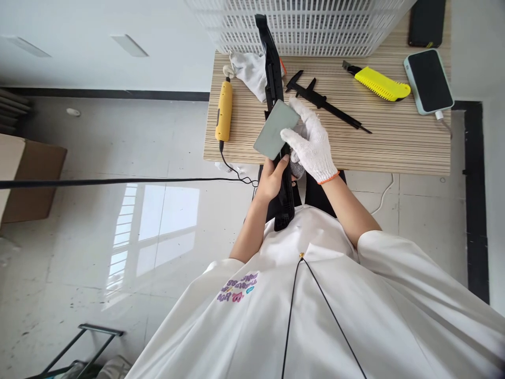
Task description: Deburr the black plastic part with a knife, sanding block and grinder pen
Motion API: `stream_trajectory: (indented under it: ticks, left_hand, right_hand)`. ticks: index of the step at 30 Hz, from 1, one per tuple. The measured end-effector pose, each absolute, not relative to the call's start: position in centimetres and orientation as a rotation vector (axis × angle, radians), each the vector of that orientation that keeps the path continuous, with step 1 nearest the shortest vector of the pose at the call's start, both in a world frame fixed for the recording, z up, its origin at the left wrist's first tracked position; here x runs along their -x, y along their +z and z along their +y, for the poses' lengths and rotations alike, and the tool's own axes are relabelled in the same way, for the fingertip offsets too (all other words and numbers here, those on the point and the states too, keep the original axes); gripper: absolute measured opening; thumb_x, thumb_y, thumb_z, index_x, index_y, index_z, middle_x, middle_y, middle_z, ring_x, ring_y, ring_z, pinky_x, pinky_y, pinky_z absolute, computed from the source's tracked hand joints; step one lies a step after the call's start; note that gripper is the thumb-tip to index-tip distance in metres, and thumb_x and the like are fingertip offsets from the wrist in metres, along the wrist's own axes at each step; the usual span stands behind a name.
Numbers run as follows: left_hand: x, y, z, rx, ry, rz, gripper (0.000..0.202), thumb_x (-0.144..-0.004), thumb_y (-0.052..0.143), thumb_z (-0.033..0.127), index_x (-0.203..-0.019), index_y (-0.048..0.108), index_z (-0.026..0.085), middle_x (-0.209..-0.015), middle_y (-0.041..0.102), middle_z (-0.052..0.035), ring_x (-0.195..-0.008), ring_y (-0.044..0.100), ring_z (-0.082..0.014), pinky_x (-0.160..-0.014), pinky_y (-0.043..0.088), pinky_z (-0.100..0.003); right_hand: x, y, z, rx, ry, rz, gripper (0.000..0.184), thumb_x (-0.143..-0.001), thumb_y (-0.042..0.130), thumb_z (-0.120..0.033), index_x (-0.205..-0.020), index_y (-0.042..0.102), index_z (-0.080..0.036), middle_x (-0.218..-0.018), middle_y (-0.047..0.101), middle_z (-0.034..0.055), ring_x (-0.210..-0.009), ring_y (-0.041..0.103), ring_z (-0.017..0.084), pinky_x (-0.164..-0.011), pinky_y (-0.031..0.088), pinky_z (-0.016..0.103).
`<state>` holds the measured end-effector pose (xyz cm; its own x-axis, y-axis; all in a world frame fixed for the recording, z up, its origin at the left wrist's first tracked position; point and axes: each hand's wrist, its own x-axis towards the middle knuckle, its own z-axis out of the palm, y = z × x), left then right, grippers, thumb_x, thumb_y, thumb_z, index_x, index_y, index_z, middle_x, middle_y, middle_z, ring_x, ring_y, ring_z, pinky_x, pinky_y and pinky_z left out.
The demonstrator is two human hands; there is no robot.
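My bare left hand [272,179] is wrapped round a long black plastic part [272,79] that runs from my chest up over the table. My right hand [311,142], in a white knit glove, holds a grey flat rectangular block [275,129] and presses it against the black part just above my left hand. A small grey thing shows under the gloved palm; I cannot make it out.
On the wooden table [394,147] lie a yellow corded tool [223,109], a white cloth [249,71], a black caliper [327,102], a yellow utility knife [379,84], a phone [429,81] on a cable, and another dark phone [426,22]. A white slatted basket [307,26] stands at the back. A cardboard box [27,179] sits on the floor at left.
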<state>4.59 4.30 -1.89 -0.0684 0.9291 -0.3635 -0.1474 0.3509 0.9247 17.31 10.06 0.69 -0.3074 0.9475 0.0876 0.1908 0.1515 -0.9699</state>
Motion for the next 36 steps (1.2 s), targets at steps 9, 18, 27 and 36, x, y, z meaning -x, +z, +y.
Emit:
stream_trajectory:
  ticks: [9, 18, 27, 36]
  left_hand:
    - [-4.64, -1.87, 4.31, -0.79, 1.059, 1.314, 0.03, -0.089, 0.07, 0.048, -0.097, 0.057, 0.022, -0.06, 0.06, 0.0046, -0.051, 0.064, -0.0134, -0.053, 0.06, -0.025]
    - [-4.62, -1.9, 4.29, -0.773, 1.04, 1.312, 0.031, -0.09, 0.068, 0.049, -0.094, 0.057, 0.021, -0.059, 0.059, 0.0041, -0.054, 0.066, -0.0149, -0.053, 0.059, -0.025]
    - [-4.64, -1.88, 4.3, -0.762, 1.015, 1.315, 0.032, -0.091, 0.067, 0.051, -0.095, 0.059, 0.02, -0.059, 0.059, 0.0034, -0.053, 0.065, -0.0145, -0.057, 0.061, -0.028]
    - [-4.55, -2.1, 4.36, -0.776, 1.04, 1.277, 0.033, -0.09, 0.068, 0.05, -0.099, 0.059, 0.02, -0.062, 0.059, 0.0038, -0.051, 0.065, -0.014, -0.053, 0.06, -0.026]
  right_hand:
    - [-17.4, 0.82, 10.07, 1.101, 1.2, -1.678, 0.069, -0.096, 0.051, -0.046, -0.159, 0.028, -0.029, -0.128, 0.065, 0.0046, -0.103, 0.07, 0.023, -0.088, 0.063, 0.041]
    - [-17.47, 0.69, 10.01, 1.092, 1.237, -1.708, 0.071, -0.096, 0.052, -0.049, -0.159, 0.027, -0.03, -0.119, 0.068, 0.0032, -0.095, 0.072, 0.021, -0.081, 0.064, 0.036]
    - [-17.45, 0.48, 10.04, 1.076, 1.237, -1.739, 0.073, -0.095, 0.052, -0.05, -0.16, 0.026, -0.029, -0.121, 0.067, 0.0037, -0.1, 0.071, 0.023, -0.085, 0.064, 0.038]
    - [-17.27, 0.46, 9.97, 1.089, 1.213, -1.705, 0.072, -0.095, 0.052, -0.052, -0.159, 0.028, -0.03, -0.128, 0.065, 0.0039, -0.101, 0.071, 0.023, -0.084, 0.064, 0.04]
